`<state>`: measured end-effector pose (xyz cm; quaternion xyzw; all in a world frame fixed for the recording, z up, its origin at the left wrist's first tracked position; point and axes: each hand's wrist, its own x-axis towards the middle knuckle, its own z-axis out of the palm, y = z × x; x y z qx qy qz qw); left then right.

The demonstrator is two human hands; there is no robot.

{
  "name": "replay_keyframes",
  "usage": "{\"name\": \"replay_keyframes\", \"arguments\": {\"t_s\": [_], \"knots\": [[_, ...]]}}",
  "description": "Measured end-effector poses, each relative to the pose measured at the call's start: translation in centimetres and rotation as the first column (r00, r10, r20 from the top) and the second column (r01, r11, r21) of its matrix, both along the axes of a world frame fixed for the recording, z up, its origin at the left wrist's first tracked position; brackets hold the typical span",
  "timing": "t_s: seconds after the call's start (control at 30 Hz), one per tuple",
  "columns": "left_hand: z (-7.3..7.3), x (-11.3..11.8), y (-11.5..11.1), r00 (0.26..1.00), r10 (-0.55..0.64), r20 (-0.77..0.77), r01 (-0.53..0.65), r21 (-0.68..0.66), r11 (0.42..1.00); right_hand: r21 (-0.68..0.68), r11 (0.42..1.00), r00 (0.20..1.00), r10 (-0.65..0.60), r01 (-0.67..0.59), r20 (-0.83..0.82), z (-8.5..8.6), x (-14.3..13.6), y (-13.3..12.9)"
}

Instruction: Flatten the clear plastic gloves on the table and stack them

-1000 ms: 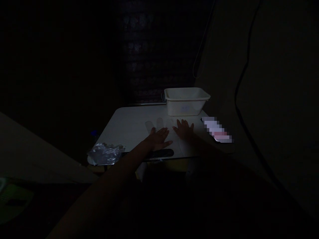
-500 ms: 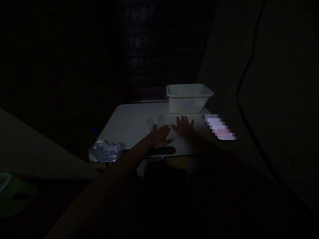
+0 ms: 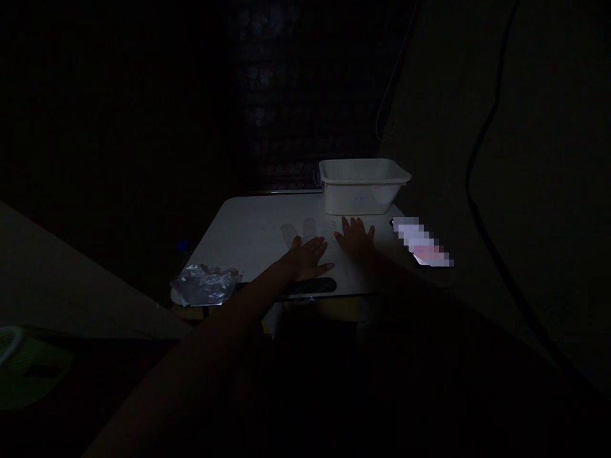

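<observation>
My left hand [image 3: 305, 259] lies palm down with its fingers spread, low over or on the white table [image 3: 248, 229], close to the dark slot [image 3: 315, 286] at the near edge. To its right, my right hand [image 3: 357, 240] is also flat with fingers apart. Neither hand holds anything. Just beyond my left fingers, faint see-through shapes [image 3: 309, 226] show on the tabletop; the dim light hides what they are. Behind my right hand stands a white plastic tub [image 3: 360, 198].
A crumpled clear plastic bag [image 3: 205, 284] lies at the table's near left corner. At the right edge rests a lit phone [image 3: 422, 242], its screen blurred out. A dark cable [image 3: 470, 172] hangs on the right. A green basket [image 3: 33, 375] sits at lower left.
My right hand has shifted slightly right, widening the gap between the hands. My left hand stays nearly in place. The see-through shapes beyond it look paler than before.
</observation>
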<state>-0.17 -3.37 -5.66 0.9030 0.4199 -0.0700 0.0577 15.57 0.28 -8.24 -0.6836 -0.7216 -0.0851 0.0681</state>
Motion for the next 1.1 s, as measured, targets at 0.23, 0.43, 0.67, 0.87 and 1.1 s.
{"name": "replay_keyframes", "arguments": {"t_s": [0.23, 0.43, 0.67, 0.87, 1.1], "knots": [[0.1, 0.1, -0.1, 1.0, -0.001, 0.016, 0.0, 0.015, 1.0, -0.082, 0.994, 0.997, 0.079, -0.078, 0.01, -0.2, -1.1, 0.0], [0.0, 0.1, 0.0, 1.0, 0.007, -0.007, -0.007, 0.006, 1.0, -0.09, 0.996, 1.0, 0.002, 0.001, 0.029, -0.7, -0.2, 0.4], [-0.2, 0.1, 0.1, 1.0, 0.006, -0.006, -0.006, 0.007, 1.0, -0.018, 1.0, 1.0, 0.004, -0.004, 0.012, -0.9, 0.3, 0.1], [-0.3, 0.0, 0.1, 1.0, -0.004, -0.001, 0.004, 0.014, 1.0, -0.054, 0.999, 1.0, 0.007, -0.007, -0.003, -0.3, 0.2, 0.0], [-0.2, 0.1, 0.1, 1.0, 0.006, -0.01, -0.006, 0.001, 1.0, -0.074, 0.995, 0.998, 0.068, -0.067, 0.013, -0.2, -0.8, 0.2]]}}
